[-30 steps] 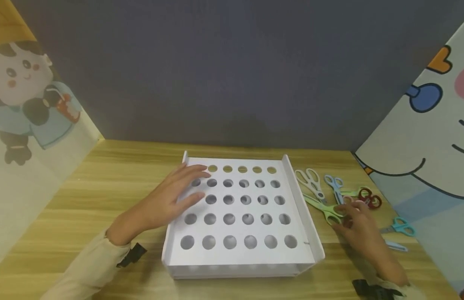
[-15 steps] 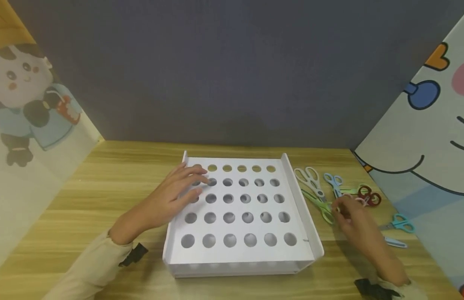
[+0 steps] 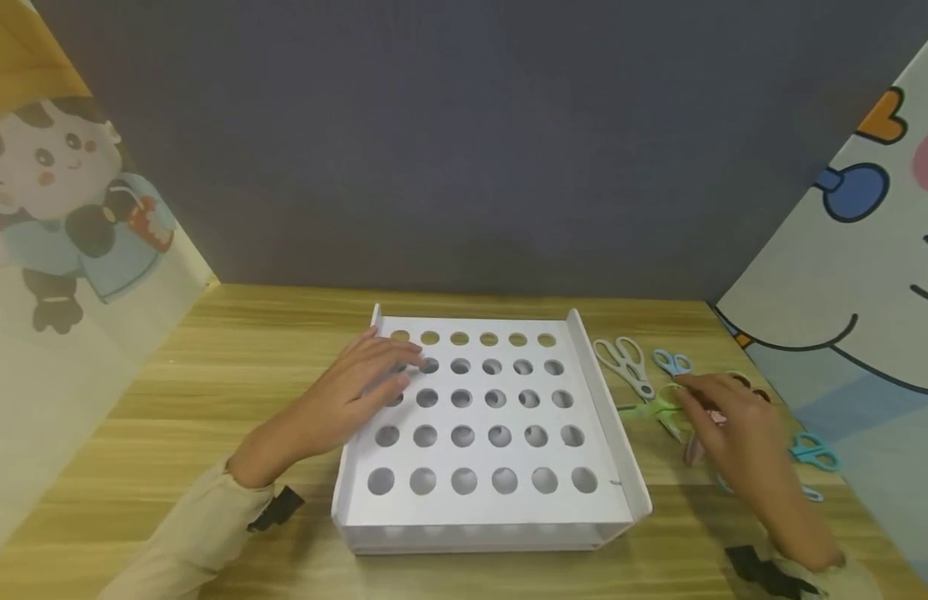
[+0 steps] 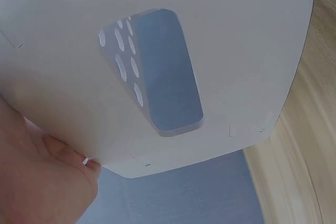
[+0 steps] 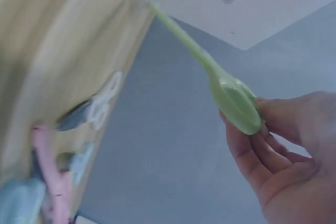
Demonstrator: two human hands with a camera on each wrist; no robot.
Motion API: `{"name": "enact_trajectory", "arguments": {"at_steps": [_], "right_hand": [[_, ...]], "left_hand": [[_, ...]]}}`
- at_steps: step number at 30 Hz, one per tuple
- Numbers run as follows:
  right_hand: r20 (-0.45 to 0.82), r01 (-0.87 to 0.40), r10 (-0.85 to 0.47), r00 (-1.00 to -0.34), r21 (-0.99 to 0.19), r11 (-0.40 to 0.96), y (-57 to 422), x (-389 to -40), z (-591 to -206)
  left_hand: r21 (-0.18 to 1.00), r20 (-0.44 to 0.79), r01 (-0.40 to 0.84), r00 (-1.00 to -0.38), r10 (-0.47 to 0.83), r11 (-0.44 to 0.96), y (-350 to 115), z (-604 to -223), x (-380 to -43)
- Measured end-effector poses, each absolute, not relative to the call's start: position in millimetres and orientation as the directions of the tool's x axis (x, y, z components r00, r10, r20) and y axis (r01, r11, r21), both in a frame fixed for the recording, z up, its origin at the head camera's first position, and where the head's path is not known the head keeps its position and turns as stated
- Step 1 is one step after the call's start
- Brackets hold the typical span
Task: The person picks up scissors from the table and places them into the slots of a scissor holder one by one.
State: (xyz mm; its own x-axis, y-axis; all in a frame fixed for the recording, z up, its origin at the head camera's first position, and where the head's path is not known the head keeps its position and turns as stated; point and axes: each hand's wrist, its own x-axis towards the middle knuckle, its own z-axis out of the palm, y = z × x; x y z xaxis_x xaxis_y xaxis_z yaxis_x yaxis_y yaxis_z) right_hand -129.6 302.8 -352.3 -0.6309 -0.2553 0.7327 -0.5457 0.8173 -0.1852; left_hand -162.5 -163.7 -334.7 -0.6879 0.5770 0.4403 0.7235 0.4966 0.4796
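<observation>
A white rack with rows of round holes stands on the table. My left hand rests over its left side, fingers loosely laid on the perforated top. In the left wrist view, the hand is beside the rack's side panel, which has a rounded cutout. To the rack's right, my right hand pinches light green scissors by the handle. Seen in the right wrist view, the green scissors are held above the table with their narrow end pointing away from the hand.
White scissors and blue scissors lie right of the rack. Teal scissors are farther right. Dark red scissors are partly behind my right hand. Pink scissors show in the right wrist view. A grey panel closes off the back.
The light green scissors have been lifted from the table and turned, now in my right hand, which has moved slightly right and away from me. My left hand stays on the rack.
</observation>
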Motion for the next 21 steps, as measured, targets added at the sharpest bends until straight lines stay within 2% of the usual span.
{"name": "enact_trajectory", "arguments": {"at_steps": [3,13,21], "right_hand": [[0.763,-0.575,-0.274,-0.586,-0.153,0.804,297,-136,-343],[0.742,-0.552,-0.309,-0.595,-0.098,0.828,278,-146,-312],[0.768,-0.566,-0.284,-0.575,-0.122,0.815,265,-151,-298]], "left_hand": [[0.484,0.444,0.723,-0.688,0.574,0.492,-163,-335,-163],[0.489,0.441,0.722,-0.689,0.575,0.490,-163,-336,-163],[0.492,0.443,0.721,-0.690,0.573,0.487,-164,-335,-163]]}}
